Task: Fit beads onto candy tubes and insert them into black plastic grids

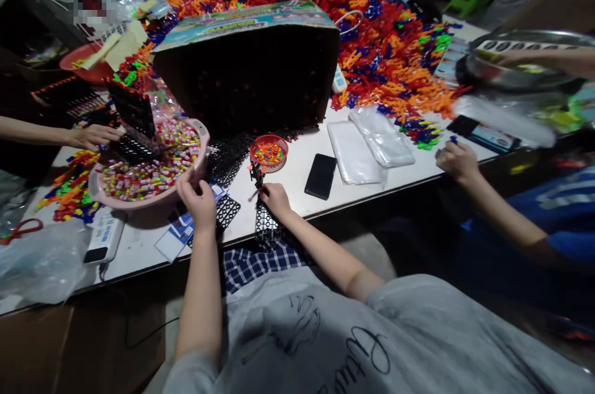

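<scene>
Head view: 2 bare hands at a white table [297, 160]. Right hand [277, 201] grips a black piece [257, 176] with orange parts at its 10 o'clock. Black perforated sheet [267, 225] sits at 7 o'clock of that hand, red basket [277, 166] near 12, phone [320, 176] at 2. Left hand [199, 199] has curled fingers beside a pink basin [139, 203] at its 10 o'clock; whether it holds anything cannot be told.
</scene>
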The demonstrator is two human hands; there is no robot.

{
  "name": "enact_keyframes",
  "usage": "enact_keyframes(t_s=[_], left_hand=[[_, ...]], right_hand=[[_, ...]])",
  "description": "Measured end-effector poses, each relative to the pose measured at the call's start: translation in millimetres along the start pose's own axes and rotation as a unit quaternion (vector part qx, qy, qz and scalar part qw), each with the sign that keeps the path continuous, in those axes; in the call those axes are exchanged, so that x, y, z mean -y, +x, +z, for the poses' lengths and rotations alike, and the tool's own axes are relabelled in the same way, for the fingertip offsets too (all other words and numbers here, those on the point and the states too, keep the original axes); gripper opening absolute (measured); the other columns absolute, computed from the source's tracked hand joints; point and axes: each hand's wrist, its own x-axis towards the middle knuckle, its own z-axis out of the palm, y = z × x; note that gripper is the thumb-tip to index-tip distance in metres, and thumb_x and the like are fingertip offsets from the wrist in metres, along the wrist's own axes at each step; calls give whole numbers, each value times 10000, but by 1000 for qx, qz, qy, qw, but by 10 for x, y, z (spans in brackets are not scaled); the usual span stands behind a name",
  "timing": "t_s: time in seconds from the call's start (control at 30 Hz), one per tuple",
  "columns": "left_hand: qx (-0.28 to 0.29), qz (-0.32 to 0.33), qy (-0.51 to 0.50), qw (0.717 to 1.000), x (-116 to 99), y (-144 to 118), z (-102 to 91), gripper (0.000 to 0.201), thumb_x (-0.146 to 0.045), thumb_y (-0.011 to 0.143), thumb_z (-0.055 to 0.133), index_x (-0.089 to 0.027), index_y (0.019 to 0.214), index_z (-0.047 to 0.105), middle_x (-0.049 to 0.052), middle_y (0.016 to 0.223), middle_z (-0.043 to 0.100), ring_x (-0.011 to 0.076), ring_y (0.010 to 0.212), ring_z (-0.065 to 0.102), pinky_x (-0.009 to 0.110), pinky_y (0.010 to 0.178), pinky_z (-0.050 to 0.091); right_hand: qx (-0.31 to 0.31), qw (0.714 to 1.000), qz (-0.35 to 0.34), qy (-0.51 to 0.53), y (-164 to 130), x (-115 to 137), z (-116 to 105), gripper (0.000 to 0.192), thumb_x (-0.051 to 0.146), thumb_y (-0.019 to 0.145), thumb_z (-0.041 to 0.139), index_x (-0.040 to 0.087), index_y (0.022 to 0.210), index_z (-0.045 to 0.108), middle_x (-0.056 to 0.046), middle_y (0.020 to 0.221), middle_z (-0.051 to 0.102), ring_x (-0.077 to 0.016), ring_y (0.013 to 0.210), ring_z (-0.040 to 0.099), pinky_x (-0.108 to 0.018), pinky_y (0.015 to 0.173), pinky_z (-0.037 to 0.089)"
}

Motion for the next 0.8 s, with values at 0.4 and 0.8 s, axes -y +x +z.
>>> enact_keyframes(t_s=[0.4, 0.8], left_hand=[[186, 12, 221, 957, 901, 844, -225, 564, -279, 794, 577, -118, 1329, 495, 203, 1472, 387, 378, 1392, 288, 583, 1161, 191], [-24, -134, 140, 981, 1205, 1662, 43, 957, -419, 750, 695, 13, 1434, 183, 316, 1513, 257, 363, 1433, 246, 533, 1175, 187]], right_hand=[[-41, 999, 17, 23, -27, -113, 133, 13, 151, 786, 656, 161, 793, 662, -48, 806, 686, -195, 797, 597, -294, 778, 411], [-47, 998, -2, 39, -106, -22, 108, 67, 174, 802, 604, 183, 736, 607, -44, 778, 668, -198, 759, 589, -296, 745, 405]])
